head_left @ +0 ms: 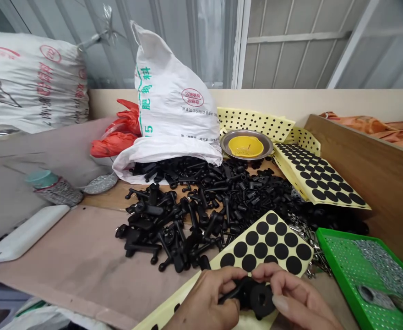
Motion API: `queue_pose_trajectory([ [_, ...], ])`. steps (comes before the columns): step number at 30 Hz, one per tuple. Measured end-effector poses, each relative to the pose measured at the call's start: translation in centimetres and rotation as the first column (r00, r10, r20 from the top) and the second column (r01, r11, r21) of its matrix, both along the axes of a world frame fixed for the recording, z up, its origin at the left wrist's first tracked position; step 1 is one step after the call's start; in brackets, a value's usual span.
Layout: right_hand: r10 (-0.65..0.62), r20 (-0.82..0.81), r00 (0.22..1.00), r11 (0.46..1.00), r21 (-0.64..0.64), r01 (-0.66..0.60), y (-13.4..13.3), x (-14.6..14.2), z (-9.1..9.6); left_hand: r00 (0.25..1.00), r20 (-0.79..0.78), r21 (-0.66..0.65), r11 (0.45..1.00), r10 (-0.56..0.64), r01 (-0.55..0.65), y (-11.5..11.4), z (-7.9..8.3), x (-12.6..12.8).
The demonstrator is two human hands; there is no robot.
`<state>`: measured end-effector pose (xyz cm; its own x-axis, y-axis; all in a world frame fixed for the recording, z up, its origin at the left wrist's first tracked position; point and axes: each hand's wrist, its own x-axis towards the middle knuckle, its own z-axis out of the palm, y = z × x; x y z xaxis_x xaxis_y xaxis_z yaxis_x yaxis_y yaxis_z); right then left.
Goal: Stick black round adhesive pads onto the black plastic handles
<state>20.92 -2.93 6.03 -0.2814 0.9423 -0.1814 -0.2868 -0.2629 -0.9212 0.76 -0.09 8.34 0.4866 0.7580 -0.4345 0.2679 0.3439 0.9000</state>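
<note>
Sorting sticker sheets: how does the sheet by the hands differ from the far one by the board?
The near sheet lies under the left hand and right hand, which hold a black plastic part; the far sheet lies untouched beside the wooden board. The near sheet's dots look larger than the far sheet's, perhaps from closeness. Both carry black dots in rows on pale yellow.

The left hand (204, 300) and right hand (299, 293) are bare.

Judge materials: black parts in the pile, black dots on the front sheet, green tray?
The black parts look like moulded plastic, dull matte and uniform. The dots look like matte rubber or foam pads on yellow backing; can't tell which. The green tray looks like glossy perforated plastic.
</note>
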Motion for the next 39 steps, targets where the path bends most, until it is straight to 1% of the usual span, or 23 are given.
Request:
queue_pose_trajectory([
  [3, -0.025, 0.049, 0.998, 1.0, 0.002, 0.025, -0.1, -0.2, 0.0, 0.998, -0.014, -0.001, 0.999, 0.054, -0.054, -0.5, -0.6, 0.0],
  [6, -0.043, 0.05, 0.998, 0.999, -0.009, 0.043, -0.2, -0.4, 0.0, 0.998, -0.036, 0.023, 0.998, 0.053, -0.052, -0.7, -1.1, -0.1],
  [9, -0.053, 0.053, 0.997, 0.998, -0.017, 0.054, -0.3, -0.5, -0.1, 0.998, -0.053, 0.081, 0.997, 0.02, -0.015, -0.7, -0.7, -0.2],
  [12, -0.043, 0.073, 0.996, 0.999, -0.014, 0.045, -0.3, -0.6, -0.1, 0.998, -0.057, 0.118, 0.992, -0.04, 0.046, -0.6, -0.2, -0.2],
  [15, -0.051, 0.078, 0.996, 0.998, -0.016, 0.053, -0.2, -0.7, 0.0, 0.998, -0.063, 0.141, 0.99, -0.019, 0.027, -0.6, -0.3, 0.0],
  [18, -0.054, 0.081, 0.995, 0.998, -0.021, 0.056, -0.2, -0.7, 0.2, 0.998, -0.064, 0.124, 0.992, 0.01, -0.002, -0.6, -0.9, 0.1],
  [21, -0.053, 0.085, 0.995, 0.998, -0.027, 0.055, -0.4, -0.7, 0.4, 1.0, -0.022, 0.089, 0.996, 0.02, -0.018, -0.7, -1.2, 0.1],
  [27, -0.039, 0.121, 0.992, 0.999, -0.008, 0.04, -0.4, -0.8, 0.3, 0.999, 0.023, 0.071, 0.996, 0.047, -0.049, -1.0, -1.0, 0.1],
  [31, -0.048, 0.145, 0.988, 0.999, 0.023, 0.045, -0.2, -0.9, 0.1, 0.999, 0.044, 0.078, 0.997, -0.002, -0.002, -0.9, -0.9, 0.1],
  [36, -0.043, 0.181, 0.983, 0.999, 0.032, 0.038, -0.4, -0.9, 0.3, 0.998, 0.019, 0.013, 0.998, 0.067, -0.067, -1.2, -1.0, 0.1],
  [39, -0.038, 0.188, 0.982, 0.999, 0.027, 0.034, -0.5, -0.9, 0.4, 0.998, 0.006, 0.033, 0.998, 0.059, -0.059, -1.2, -0.8, 0.3],
])
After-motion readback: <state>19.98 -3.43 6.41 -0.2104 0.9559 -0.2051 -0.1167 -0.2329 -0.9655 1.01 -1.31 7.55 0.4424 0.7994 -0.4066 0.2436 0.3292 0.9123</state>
